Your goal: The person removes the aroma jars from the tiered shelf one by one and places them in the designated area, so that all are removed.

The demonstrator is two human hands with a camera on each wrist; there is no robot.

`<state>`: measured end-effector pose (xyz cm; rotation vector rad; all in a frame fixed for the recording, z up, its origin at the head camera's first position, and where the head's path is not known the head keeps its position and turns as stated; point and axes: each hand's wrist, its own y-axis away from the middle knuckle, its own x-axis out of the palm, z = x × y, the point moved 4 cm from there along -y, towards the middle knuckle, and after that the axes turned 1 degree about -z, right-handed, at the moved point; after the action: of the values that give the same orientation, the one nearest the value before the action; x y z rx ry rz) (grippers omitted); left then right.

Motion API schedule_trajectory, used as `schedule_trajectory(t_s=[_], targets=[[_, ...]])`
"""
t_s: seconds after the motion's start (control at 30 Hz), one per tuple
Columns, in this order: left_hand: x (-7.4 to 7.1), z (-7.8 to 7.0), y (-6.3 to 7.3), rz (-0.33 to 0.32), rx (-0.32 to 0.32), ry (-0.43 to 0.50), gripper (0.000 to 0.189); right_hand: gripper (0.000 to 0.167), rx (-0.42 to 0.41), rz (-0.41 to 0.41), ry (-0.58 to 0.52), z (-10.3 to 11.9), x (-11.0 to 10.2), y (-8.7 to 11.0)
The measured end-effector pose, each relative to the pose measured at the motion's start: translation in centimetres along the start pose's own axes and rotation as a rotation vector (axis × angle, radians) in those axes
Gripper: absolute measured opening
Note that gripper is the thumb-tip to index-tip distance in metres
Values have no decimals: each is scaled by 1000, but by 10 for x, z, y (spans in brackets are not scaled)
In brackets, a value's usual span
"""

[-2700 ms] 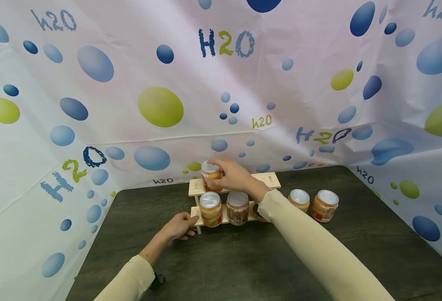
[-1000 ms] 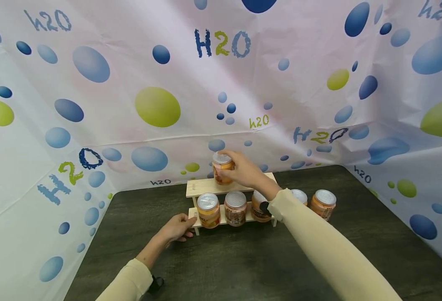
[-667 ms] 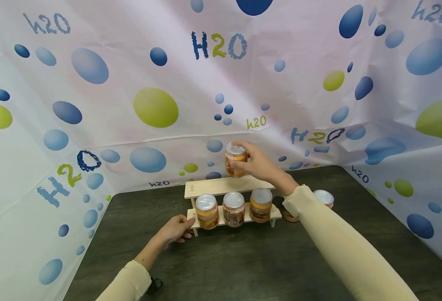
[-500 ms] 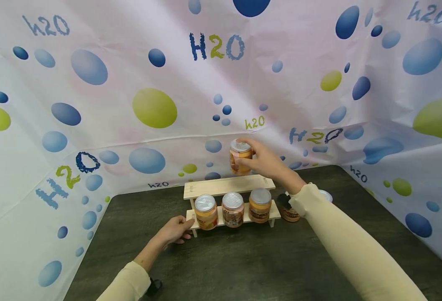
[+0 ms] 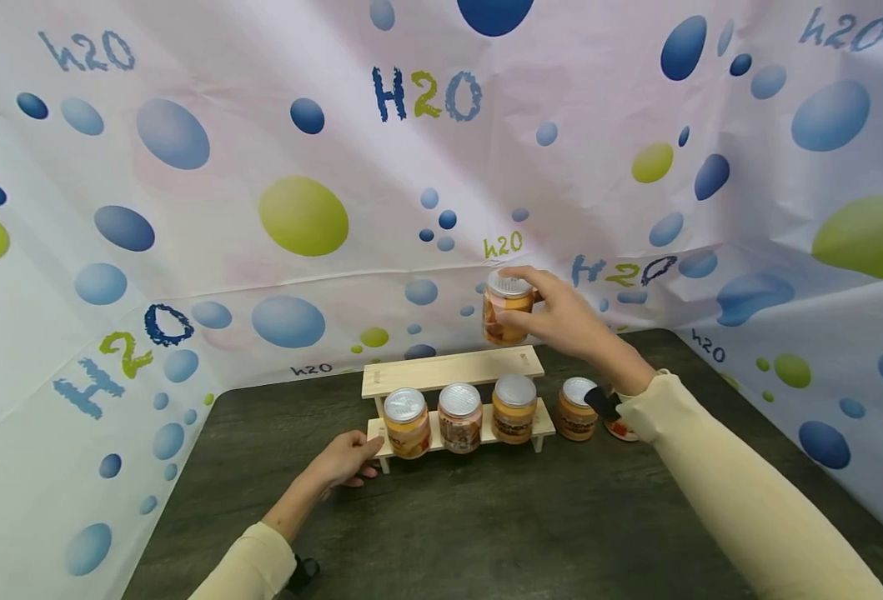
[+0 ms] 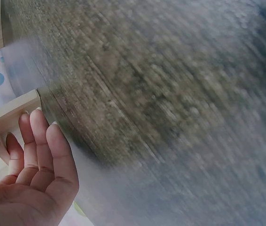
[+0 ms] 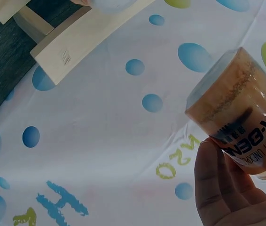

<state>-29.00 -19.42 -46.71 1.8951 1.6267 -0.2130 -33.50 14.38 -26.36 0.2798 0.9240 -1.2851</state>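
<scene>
My right hand (image 5: 567,321) holds a jar (image 5: 506,310) with a silver lid and orange-brown contents, raised above the right part of the upper step. In the right wrist view, printed lettering shows on the held jar (image 7: 246,113), with fingers along its side. A two-step wooden stand (image 5: 452,372) is on the dark table, its upper step bare. Three lidded jars stand in a row on the lower step, the middle one (image 5: 459,417) browner. My left hand (image 5: 345,460) pinches the lower step's left end; in the left wrist view, curled fingers (image 6: 39,146) lie beside the wood.
To the right of the stand, another jar (image 5: 578,408) stands on the dark table (image 5: 441,525). Beyond it a further jar (image 5: 621,431) is partly hidden behind my right wrist. A white sheet (image 5: 403,208) printed with dots hangs behind and at the sides.
My right hand has lifted the jar off the left of the upper step and carried it up and to the right. My left hand keeps its hold on the stand. The view shifts slightly.
</scene>
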Motion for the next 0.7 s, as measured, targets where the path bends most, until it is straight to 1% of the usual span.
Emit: schedule_trajectory(t_s=[0.23, 0.53, 0.7], targets=[[-1, 0, 0, 2, 2, -4, 31, 64, 1, 2, -37, -3, -11, 15], [-1, 2, 0, 6, -4, -3, 31, 64, 9, -18, 50, -12, -23, 38], [-1, 0, -1, 10, -4, -5, 31, 62, -5, -32, 69, -21, -26, 50]])
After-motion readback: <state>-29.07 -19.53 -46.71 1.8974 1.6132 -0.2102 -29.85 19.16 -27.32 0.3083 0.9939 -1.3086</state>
